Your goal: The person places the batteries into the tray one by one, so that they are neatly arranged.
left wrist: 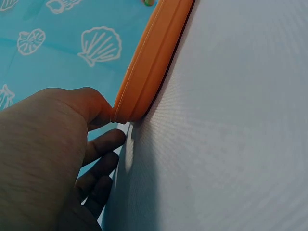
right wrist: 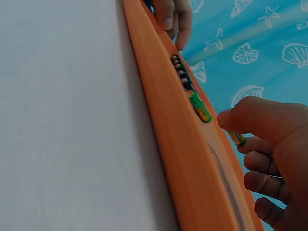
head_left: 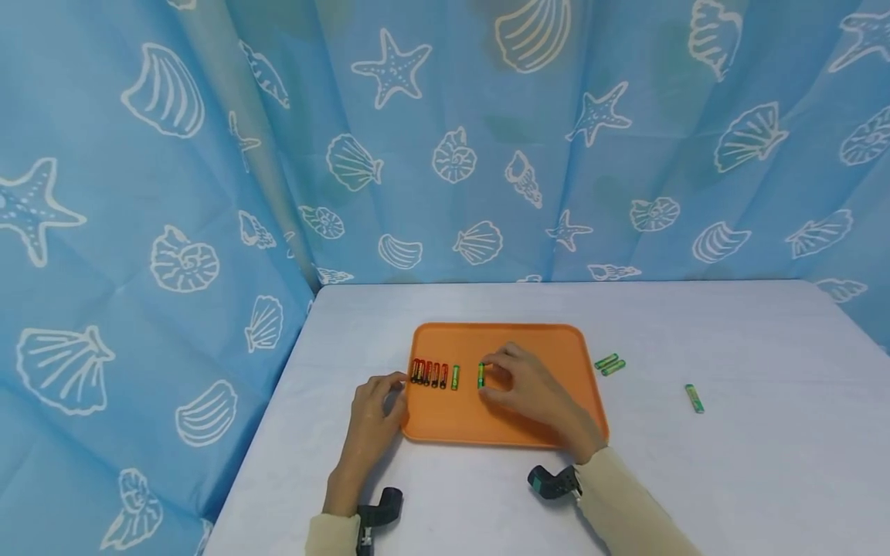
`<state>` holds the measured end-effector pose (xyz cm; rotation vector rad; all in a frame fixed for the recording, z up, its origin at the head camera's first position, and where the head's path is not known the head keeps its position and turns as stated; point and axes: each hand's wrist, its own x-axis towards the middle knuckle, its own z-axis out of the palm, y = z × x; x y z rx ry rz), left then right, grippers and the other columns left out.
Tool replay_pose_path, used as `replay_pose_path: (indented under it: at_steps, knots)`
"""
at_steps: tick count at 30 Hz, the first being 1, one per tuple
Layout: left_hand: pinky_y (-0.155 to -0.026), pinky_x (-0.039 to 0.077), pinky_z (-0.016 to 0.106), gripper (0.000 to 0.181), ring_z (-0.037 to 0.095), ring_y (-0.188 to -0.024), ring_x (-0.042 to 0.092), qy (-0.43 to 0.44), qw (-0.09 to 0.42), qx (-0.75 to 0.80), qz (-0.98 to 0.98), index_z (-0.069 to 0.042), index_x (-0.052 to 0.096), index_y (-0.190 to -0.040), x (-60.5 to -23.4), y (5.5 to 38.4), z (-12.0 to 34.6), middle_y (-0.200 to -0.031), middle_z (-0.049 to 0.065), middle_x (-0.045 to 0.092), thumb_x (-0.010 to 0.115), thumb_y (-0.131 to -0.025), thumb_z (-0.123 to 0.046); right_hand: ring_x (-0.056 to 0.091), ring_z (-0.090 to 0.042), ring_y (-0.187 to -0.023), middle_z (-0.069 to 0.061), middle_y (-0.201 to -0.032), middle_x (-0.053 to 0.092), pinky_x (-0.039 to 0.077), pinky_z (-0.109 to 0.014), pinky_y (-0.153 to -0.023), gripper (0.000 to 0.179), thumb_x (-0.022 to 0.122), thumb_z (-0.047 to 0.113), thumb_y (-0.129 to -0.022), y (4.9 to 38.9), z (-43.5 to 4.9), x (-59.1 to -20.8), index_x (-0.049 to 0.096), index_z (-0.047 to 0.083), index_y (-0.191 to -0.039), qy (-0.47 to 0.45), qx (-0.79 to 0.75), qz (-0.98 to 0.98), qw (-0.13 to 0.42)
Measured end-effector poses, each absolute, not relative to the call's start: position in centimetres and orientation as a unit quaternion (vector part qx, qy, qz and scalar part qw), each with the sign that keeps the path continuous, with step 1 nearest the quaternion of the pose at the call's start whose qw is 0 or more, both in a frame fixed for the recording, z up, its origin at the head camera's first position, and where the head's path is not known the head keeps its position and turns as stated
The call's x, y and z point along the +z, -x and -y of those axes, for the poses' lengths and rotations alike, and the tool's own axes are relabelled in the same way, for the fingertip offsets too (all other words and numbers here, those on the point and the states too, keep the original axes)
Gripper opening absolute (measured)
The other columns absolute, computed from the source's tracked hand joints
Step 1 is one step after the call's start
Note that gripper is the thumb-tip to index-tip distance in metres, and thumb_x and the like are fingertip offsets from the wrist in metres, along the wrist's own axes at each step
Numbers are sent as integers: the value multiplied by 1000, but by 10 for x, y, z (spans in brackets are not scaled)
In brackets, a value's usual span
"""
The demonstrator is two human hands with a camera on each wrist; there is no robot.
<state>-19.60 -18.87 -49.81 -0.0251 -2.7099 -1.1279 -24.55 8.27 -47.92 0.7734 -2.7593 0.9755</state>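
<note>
My right hand (head_left: 524, 386) is over the middle of the orange tray (head_left: 501, 340), pinching a green battery (head_left: 481, 375) between thumb and forefinger; in the right wrist view its other fingers curl loosely below. Just left of it, another green battery (head_left: 455, 378) lies in the tray, beside a row of several red-and-black batteries (head_left: 427, 374) along the left side. My left hand (head_left: 375, 417) rests at the tray's left edge, its loosely bent fingers touching the rim. The left wrist view shows the thumb against the tray's corner and the other fingers just outside it.
Two green batteries (head_left: 609, 364) lie close together on the white tabletop (head_left: 765, 479), right of the tray. A single green battery (head_left: 694, 398) lies farther right. A blue curtain (head_left: 445, 193) with shell patterns hangs behind and to the left of the table.
</note>
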Motion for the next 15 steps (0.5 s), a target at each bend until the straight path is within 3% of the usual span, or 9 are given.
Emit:
replay_pose_path:
  at_steps: [6,15]
  knots:
    - [-105,39,50,32,27,-122,48,12,110,-383,917,-15,64,-129,-498,195,190,-119,3,59,62,-98,-17,49,-16,-96,3,-106,52,47,-37,-90,43,81,32,-85,250,-68,-481,68,12,-121,-252,318,913,40]
    - [-104,38,51,31,29,-120,49,37,124,-386,914,-12,64,-128,-498,197,192,-117,5,60,62,-97,-14,44,-17,-88,3,-101,49,40,-34,-76,45,81,31,-85,258,-57,-484,68,9,-121,-262,307,914,28]
